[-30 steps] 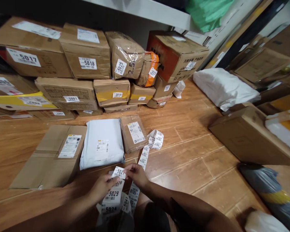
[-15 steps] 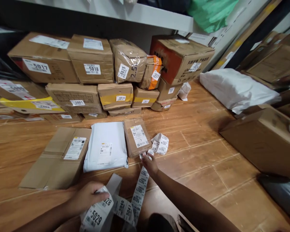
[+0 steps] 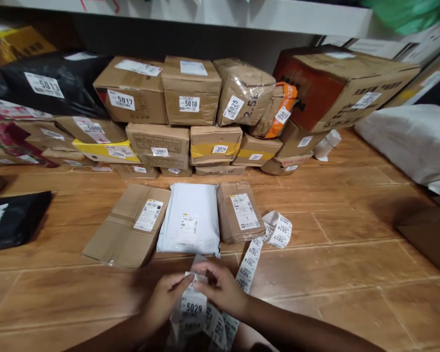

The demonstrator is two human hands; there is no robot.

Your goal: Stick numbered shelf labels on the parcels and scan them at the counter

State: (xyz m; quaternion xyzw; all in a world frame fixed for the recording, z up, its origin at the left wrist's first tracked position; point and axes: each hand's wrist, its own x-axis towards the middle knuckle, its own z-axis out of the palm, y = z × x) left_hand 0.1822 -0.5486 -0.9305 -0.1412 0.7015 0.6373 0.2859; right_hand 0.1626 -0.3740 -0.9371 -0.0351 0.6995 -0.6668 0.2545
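Observation:
A strip of printed number labels hangs from my two hands, with 5029 readable on it. My left hand pinches the strip's upper left edge between thumb and fingers. Opposite it, my right hand has its thumb and fingertips closed on the same top end. The strip's lower part twists under my wrists, partly hidden. Another stretch of labels runs over the floor to a loose curl. Just beyond my hands lie a flat brown carton, a white mailing bag and a small brown box.
Stacked numbered boxes line the floor under a white shelf. A black parcel lies at the left. To the right are a big white sack and a brown carton on the wooden floor.
My right hand has left the labels near the small box and come back to meet my left hand at the strip. The camera view has turned left.

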